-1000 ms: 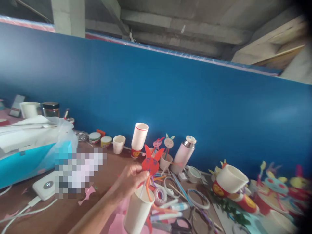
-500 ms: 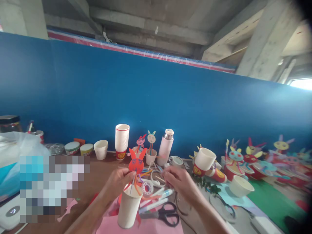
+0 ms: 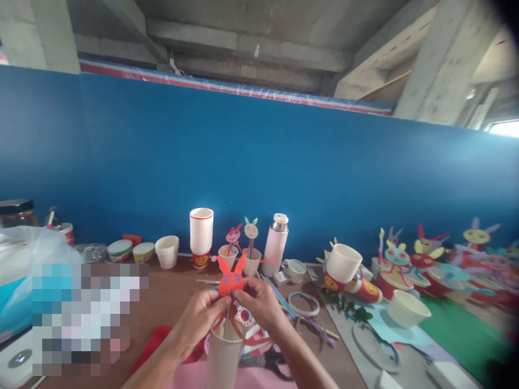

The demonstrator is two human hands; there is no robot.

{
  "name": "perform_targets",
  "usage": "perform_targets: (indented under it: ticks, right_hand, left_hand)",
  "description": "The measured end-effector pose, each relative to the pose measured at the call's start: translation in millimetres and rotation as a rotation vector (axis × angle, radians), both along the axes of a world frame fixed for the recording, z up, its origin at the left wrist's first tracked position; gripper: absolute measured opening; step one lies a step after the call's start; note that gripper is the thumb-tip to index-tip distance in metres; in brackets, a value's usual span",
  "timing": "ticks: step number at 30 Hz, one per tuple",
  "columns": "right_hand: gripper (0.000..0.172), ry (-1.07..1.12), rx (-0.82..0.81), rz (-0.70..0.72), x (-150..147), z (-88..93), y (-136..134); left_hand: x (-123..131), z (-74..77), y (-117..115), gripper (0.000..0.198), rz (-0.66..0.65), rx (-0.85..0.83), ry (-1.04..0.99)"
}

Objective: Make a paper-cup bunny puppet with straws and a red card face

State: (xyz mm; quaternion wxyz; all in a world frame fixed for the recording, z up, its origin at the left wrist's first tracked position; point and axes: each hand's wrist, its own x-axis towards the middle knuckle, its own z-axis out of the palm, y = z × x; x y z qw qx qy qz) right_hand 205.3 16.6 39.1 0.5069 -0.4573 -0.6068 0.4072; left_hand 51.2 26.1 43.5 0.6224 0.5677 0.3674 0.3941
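Note:
An orange paper rabbit head (image 3: 231, 281) with drawn eyes and two long ears stands on a thin stick above a white paper cup (image 3: 225, 356). My left hand (image 3: 205, 313) pinches the lower left edge of the head where the stick meets it. My right hand (image 3: 259, 302) is closed on the right side of the head, its fingertips near the left thumb. Orange paper strips hang from the figure over the cup's rim. Behind my right wrist lie black-handled scissors (image 3: 278, 367), partly hidden, with pink paper (image 3: 259, 378) beneath.
Behind stand a stack of paper cups (image 3: 201, 237), two small rabbit figures in cups, and a pink thermos (image 3: 275, 246). A tape roll (image 3: 304, 304) lies right of my hands. Several finished figures (image 3: 399, 265) and a tilted cup (image 3: 407, 309) fill the right side.
My right hand has moved left from beside the pens onto the rabbit head. My left hand stays at the head, which has shifted slightly right and down.

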Motion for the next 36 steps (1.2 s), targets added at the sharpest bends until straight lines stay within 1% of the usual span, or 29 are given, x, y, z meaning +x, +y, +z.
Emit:
perform_targets:
  ticks: [2, 5, 9, 11, 15, 18, 21, 26, 32, 36]
  right_hand:
    - [0.014, -0.004, -0.007, -0.009, 0.1, -2.7, 2.3]
    - [0.013, -0.023, -0.014, -0.035, -0.8, -4.0, 3.2]
    - [0.012, -0.037, -0.017, -0.052, -3.1, -1.8, 1.7]
    - [0.012, -0.036, -0.020, -0.052, -4.2, -0.8, 1.0]
    - [0.011, -0.030, -0.016, -0.060, -5.4, -0.3, 0.3]
    - [0.012, 0.021, -0.016, -0.020, -5.9, 0.0, -0.7]
    - [0.014, 0.046, -0.027, 0.014, -6.9, 0.1, -1.9]
    - [0.013, -0.041, 0.039, -0.017, -7.6, -0.3, -2.7]
    - [0.011, -0.178, 0.055, -0.062, -5.8, 3.9, -5.3]
    - [0.011, -0.203, 0.040, -0.072, -5.7, 4.1, -5.7]
  left_hand:
    - [-1.5, 1.5, -0.4, 0.031, -0.034, -0.010, -0.007]
    - [-3.2, 7.9, -2.0, 0.028, -0.090, -0.065, -0.033]
    - [-3.1, 17.7, -5.3, 0.024, -0.082, -0.107, -0.023]
    - [-2.3, 19.2, -6.1, 0.025, -0.078, -0.112, -0.024]
    - [-1.0, 11.8, -2.7, 0.028, -0.047, -0.093, -0.011]
    - [-0.5, 4.2, 0.9, 0.025, -0.030, -0.045, -0.003]
    - [-0.2, 2.4, 1.3, 0.022, -0.044, -0.013, 0.002]
    - [0.8, 5.5, -2.7, 0.023, -0.033, 0.003, 0.031]
    - [1.1, -3.9, -0.3, 0.021, -0.048, 0.067, 0.034]
    - [2.1, -4.8, 0.7, 0.022, -0.073, 0.045, 0.010]
